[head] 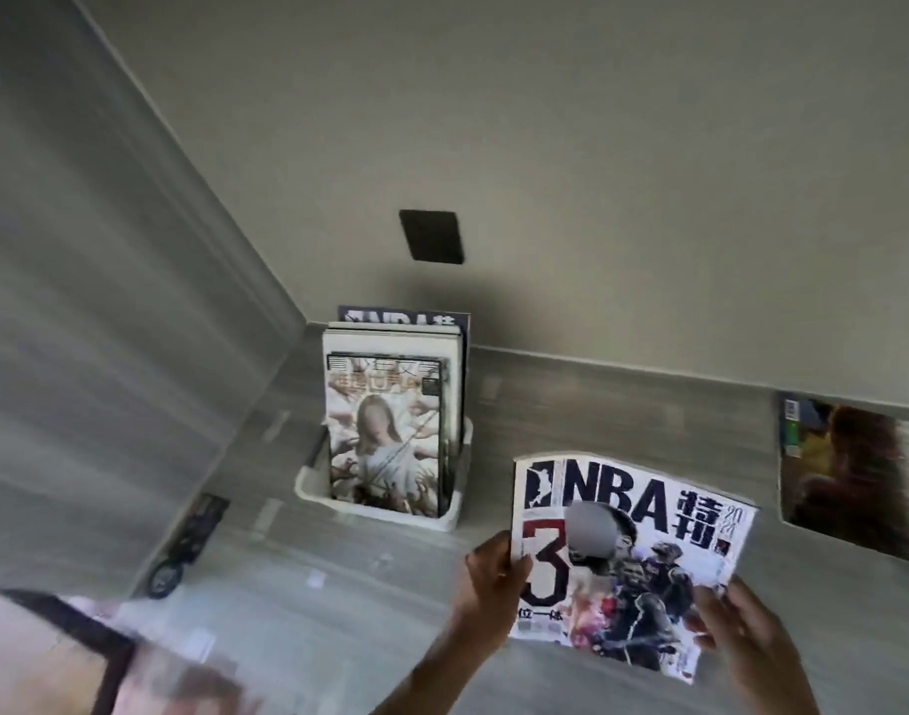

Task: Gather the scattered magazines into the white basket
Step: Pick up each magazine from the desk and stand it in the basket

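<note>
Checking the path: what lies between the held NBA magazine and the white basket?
Head view: only bare grey floor separates the NBA magazine, held in both hands, from the white basket.

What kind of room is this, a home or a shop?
Probably a home, though I can't be sure: grey wood-look floor meeting a plain wall with a dark wall plate, and a white basket of magazines in the corner. Both hands hold an NBA magazine.
</note>
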